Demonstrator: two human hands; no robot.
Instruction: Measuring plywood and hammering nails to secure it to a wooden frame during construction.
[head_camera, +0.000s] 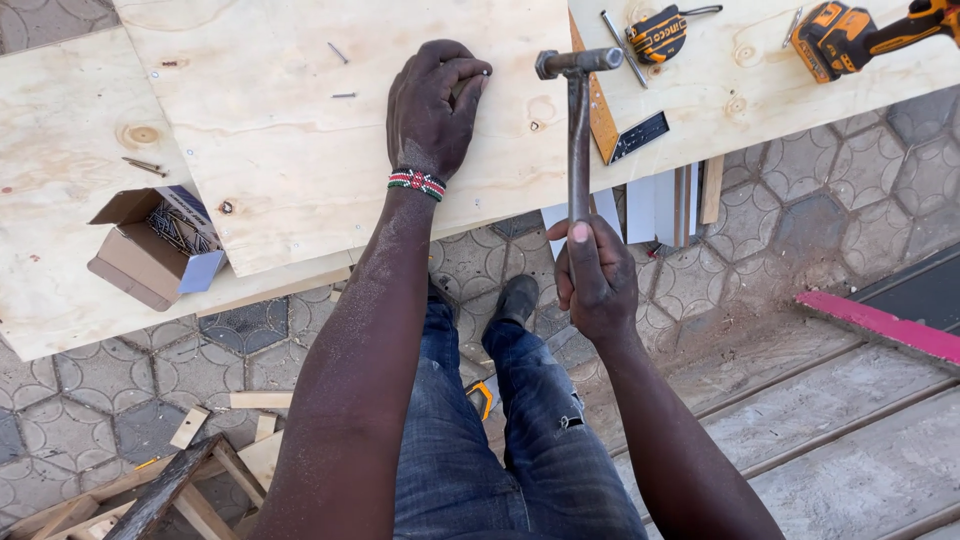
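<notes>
- The table (60, 300) is a broad sheet of pale plywood running across the far part of the scene, from the left edge to the right.
- A second plywood board (290, 130) lies on top of it, tilted a little, its near edge hanging just over the table's near edge.
- The floor (790, 230) below is paved with grey hexagonal tiles, with wood offcuts (200, 470) lying near left.
- The person's legs in blue jeans (500, 440) stand between the two arms, one dark shoe (515, 298) close under the table's edge.
- A cordless drill (850, 35), orange and black, lies far right on the table.
- The hammer (578, 120) is upright in the scene, its metal head far from the person and over the board's right edge, its handle running back to the right hand.
- An open cardboard box (155, 245) of nails sits at the left, near the table's near edge.
- The left hand (432, 105) rests on the board, fingers curled and pinched together at the tips; whether a nail sits between them I cannot tell. A beaded band circles the wrist.
- The right hand (595, 280) is closed tight around the hammer's handle, thumb laid along it.
- A tape measure (658, 35), yellow and black, lies far right of the hammer head.
- Loose nails (343, 95) lie on the board left of the left hand.
</notes>
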